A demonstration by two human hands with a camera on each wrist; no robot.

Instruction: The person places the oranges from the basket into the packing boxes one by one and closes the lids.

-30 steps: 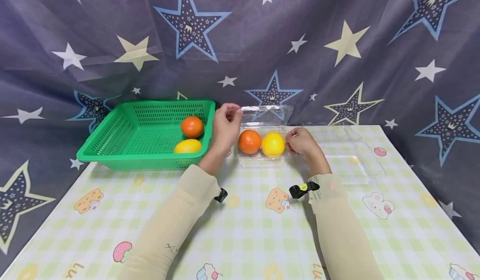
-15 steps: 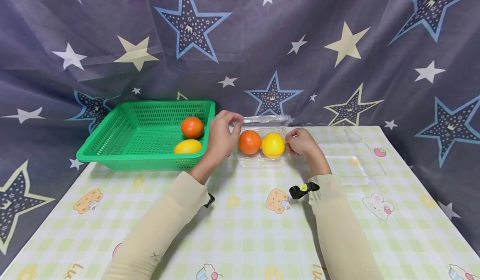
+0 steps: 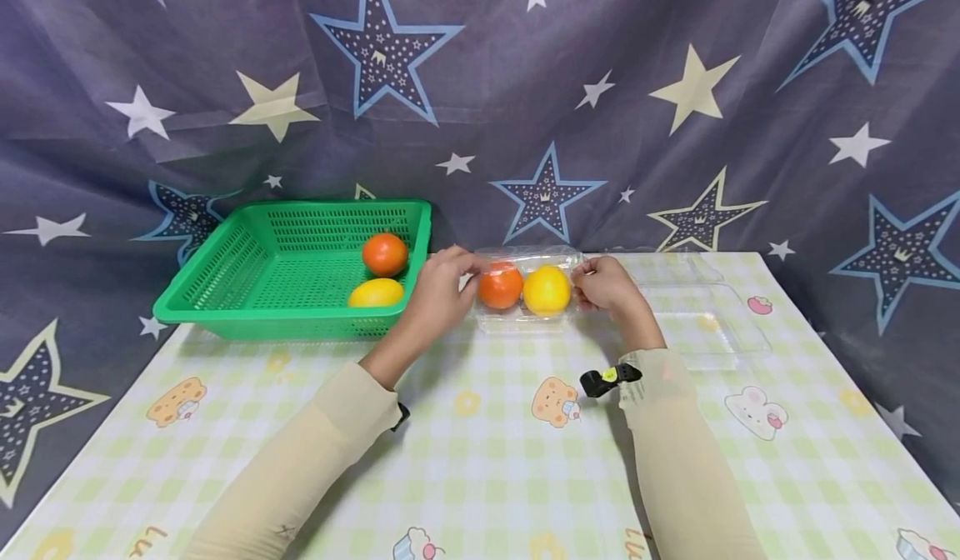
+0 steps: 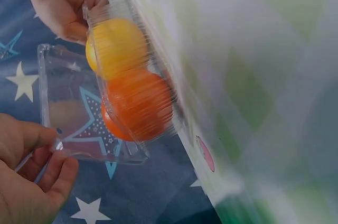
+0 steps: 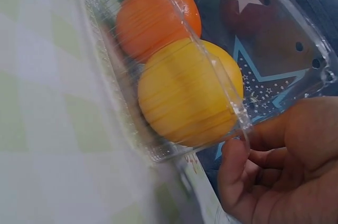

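Observation:
A clear plastic clamshell box (image 3: 517, 325) stands on the table with an orange-red round fruit (image 3: 500, 286) on its left and a yellow round fruit (image 3: 547, 291) on its right. My left hand (image 3: 442, 287) pinches a corner of its hinged lid (image 4: 71, 108), which leans part-way over the fruit from the back. At the box's right end, my right hand (image 3: 604, 283) pinches the rim between thumb and fingers, as the right wrist view shows from close up. Both fruits sit side by side below the lid.
Left of the box, a green plastic basket (image 3: 225, 324) holds another orange-red fruit (image 3: 385, 254) and a yellow oval fruit (image 3: 376, 293). To the right lies a second clear box (image 3: 738, 335) with its lid open. A star-patterned curtain (image 3: 465, 85) hangs behind the checked tablecloth (image 3: 480, 477).
My left hand has come down and toward me, swinging the lid from nearly upright to low over the fruit. My right hand has kept its place on the rim.

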